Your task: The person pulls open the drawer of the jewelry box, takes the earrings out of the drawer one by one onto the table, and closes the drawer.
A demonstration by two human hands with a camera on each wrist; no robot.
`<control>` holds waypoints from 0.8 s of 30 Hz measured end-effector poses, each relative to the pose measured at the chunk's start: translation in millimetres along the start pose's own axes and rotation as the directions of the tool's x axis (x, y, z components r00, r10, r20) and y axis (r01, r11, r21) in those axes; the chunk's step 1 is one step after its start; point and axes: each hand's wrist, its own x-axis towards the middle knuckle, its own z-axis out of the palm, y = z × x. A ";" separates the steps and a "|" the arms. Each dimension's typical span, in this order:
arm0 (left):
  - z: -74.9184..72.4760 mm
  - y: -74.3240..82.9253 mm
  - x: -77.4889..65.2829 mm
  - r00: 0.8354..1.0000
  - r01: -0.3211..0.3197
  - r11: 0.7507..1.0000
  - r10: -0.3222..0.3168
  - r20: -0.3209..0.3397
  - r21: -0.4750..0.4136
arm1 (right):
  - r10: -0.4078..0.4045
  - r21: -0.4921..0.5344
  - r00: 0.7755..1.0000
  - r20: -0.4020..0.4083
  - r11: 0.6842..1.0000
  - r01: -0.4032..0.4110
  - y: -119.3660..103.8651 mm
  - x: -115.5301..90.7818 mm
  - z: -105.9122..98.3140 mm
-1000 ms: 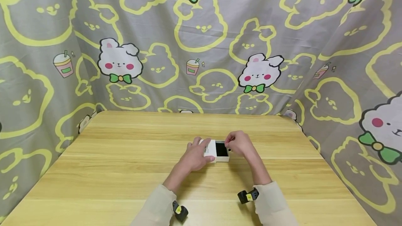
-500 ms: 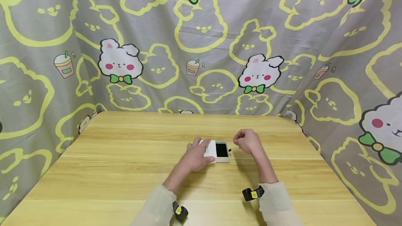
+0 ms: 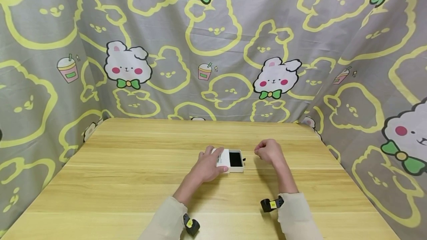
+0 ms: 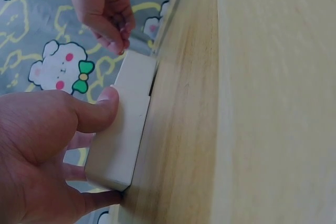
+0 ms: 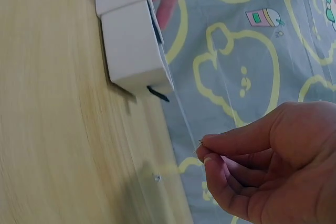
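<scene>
My left hand (image 3: pixel 207 165) grips the sleeve of a white drawer box (image 4: pixel 123 129) on the table, thumb on the near side and fingers round the far side. The box's drawer (image 5: pixel 134 45) is slid partly out to the right, showing a black insert (image 3: pixel 235 159) and a short black pull tab (image 5: pixel 157 93). To the right of the box, and apart from it, my right hand (image 3: pixel 269 151) pinches a tiny thin-pinned piece (image 5: pixel 200 143), like a stud earring, between thumb and forefinger. A similar tiny glinting piece (image 5: pixel 157 178) lies on the table below that hand; its details are too small to tell.
The wood-grain table (image 3: pixel 133 188) runs back to a grey curtain (image 3: pixel 160 47) with cartoon bears, which also hangs at both sides. Each wrist wears a black camera on a strap, over beige sleeves (image 3: pixel 295 210).
My right hand has moved right, away from the drawer's open end, leaving the black pull tab in sight. The left hand and the box have stayed put.
</scene>
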 end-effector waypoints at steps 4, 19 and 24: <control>0.3 0.3 -0.1 1.000 -0.002 1.000 0.002 -0.002 0.003 | 0.012 0.004 1.000 -0.001 1.000 -0.012 4.7 0.2 -2.6; 0.5 -0.3 0.0 1.000 0.010 1.000 -0.010 0.003 -0.004 | 0.052 -0.033 0.999 0.005 0.998 -0.052 14.6 1.2 -2.5; 0.1 -0.8 0.4 1.000 0.010 1.000 -0.010 0.006 0.000 | 0.045 -0.068 0.999 0.016 0.997 -0.044 16.5 0.9 -1.3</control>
